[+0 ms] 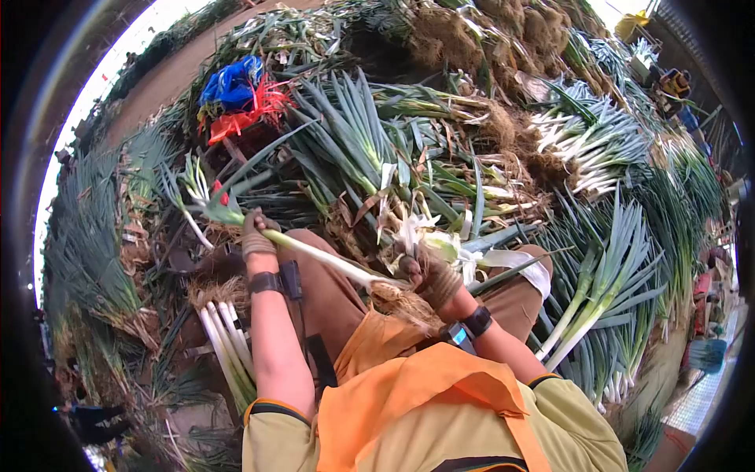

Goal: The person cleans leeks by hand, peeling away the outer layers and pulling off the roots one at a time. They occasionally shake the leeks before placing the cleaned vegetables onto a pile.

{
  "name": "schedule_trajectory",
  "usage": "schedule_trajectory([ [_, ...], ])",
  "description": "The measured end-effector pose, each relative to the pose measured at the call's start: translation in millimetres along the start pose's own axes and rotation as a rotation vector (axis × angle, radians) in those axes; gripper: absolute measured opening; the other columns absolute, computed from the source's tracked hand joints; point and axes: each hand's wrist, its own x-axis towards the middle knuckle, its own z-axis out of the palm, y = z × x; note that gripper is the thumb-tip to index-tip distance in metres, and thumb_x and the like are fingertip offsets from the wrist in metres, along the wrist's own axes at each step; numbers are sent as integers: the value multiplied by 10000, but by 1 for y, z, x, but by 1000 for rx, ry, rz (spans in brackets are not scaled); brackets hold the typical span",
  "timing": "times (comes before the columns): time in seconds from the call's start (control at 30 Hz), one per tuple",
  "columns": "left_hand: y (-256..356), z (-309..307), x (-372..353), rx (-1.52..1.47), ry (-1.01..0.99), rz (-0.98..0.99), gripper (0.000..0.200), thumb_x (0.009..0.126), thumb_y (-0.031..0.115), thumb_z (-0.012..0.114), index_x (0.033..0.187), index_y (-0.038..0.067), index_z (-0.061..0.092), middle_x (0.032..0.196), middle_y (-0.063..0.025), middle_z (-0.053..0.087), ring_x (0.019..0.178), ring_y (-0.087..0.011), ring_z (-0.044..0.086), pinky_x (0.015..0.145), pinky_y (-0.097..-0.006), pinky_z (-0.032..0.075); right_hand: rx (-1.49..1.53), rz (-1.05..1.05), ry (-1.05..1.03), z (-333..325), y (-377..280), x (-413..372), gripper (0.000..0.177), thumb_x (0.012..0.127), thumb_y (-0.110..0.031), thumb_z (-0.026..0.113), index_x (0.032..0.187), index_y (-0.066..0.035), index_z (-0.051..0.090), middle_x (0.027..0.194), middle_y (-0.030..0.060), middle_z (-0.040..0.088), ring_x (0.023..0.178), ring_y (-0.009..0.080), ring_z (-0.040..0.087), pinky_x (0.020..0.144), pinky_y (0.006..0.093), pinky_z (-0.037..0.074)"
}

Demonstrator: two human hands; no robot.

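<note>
My left hand (258, 236), in a dirty glove, is wrapped round the green upper part of a leek (322, 257). The leek lies slantwise over my lap, its white stalk and brown roots pointing to the lower right. Beside the root end is my right hand (429, 277), gloved too, its fingers curled; what they hold, if anything, is hidden among peeled leaves and roots. Pale stripped leaves (429, 240) lie just beyond my right hand. An orange apron (409, 393) covers my front.
Heaps of untrimmed leeks (346, 134) lie in front. Cleaned white leeks (590, 145) are piled at the upper right, more leeks (602, 283) at the right. A small bunch (228, 338) stands at my left. Blue netting (232, 82) and red ties (248, 114) rest upper left. Another person (675, 82) is far right.
</note>
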Motion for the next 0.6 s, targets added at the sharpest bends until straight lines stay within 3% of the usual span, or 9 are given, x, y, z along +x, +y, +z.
schedule_trajectory([
  [0.1, -4, -15, -1, -132, 115, -57, 211, 747, 192, 589, 586, 143, 461, 435, 54, 412, 339, -78, 370, 336, -201, 313, -284, 11, 120, -4, -2, -24, 216, 903, -237, 398, 979, -48, 471, 658, -8, 431, 547, 99, 405, 496, 184, 364],
  [0.17, -9, 11, -25, 164, 59, 86, 219, 749, 200, 596, 592, 147, 452, 423, 53, 370, 343, -81, 351, 334, -212, 310, -434, 25, 229, 32, -7, -47, 164, 885, -207, 458, 885, -46, 493, 600, -10, 414, 532, 76, 383, 478, 197, 335],
  [0.23, -5, 15, -17, 208, 104, 24, 212, 777, 178, 564, 614, 149, 433, 459, 42, 387, 359, -92, 361, 347, -223, 322, -517, 18, 263, 33, -6, -60, 170, 877, -205, 472, 873, -38, 501, 596, -8, 418, 535, 73, 380, 472, 201, 318],
  [0.33, -4, 15, -10, 298, 146, 7, 194, 788, 157, 539, 628, 144, 431, 475, 44, 398, 359, -91, 363, 344, -225, 325, -898, -53, 215, 36, -8, -86, 232, 844, -180, 525, 986, 3, 512, 641, -30, 411, 541, 51, 386, 481, 164, 329],
  [0.37, -3, 16, -9, 312, 152, 1, 197, 787, 152, 535, 623, 146, 424, 475, 44, 400, 358, -87, 366, 341, -227, 328, -896, -53, 213, 36, -9, -97, 232, 844, -180, 525, 986, 3, 512, 641, -30, 411, 541, 51, 386, 481, 164, 329],
  [0.43, 4, 6, -1, 328, 152, -5, 201, 786, 148, 530, 619, 149, 417, 475, 44, 403, 357, -83, 370, 338, -229, 331, -503, -69, 393, 34, -15, -126, 241, 841, -191, 520, 964, 16, 512, 590, -44, 387, 502, 52, 376, 434, 175, 299],
  [0.5, 12, -18, 24, 174, 252, -17, 220, 778, 156, 536, 604, 155, 402, 471, 42, 397, 350, -80, 367, 325, -225, 321, -635, -150, 615, 39, -37, -173, 274, 830, -225, 529, 947, 23, 514, 552, -42, 389, 451, 60, 365, 393, 194, 270],
  [0.57, 9, -6, 8, 183, 309, 67, 211, 777, 146, 519, 601, 155, 402, 466, 57, 383, 345, -77, 368, 310, -218, 306, -762, -182, 618, 37, -59, -193, 292, 826, -249, 532, 933, 22, 523, 542, -27, 410, 416, 70, 361, 371, 208, 258],
  [0.6, 9, -4, 10, 262, 290, 73, 209, 779, 150, 516, 603, 157, 404, 467, 57, 386, 345, -78, 370, 310, -222, 307, -917, -191, 640, 48, -69, -191, 237, 807, -187, 534, 885, 35, 562, 580, 44, 513, 472, 101, 452, 457, 230, 375],
])
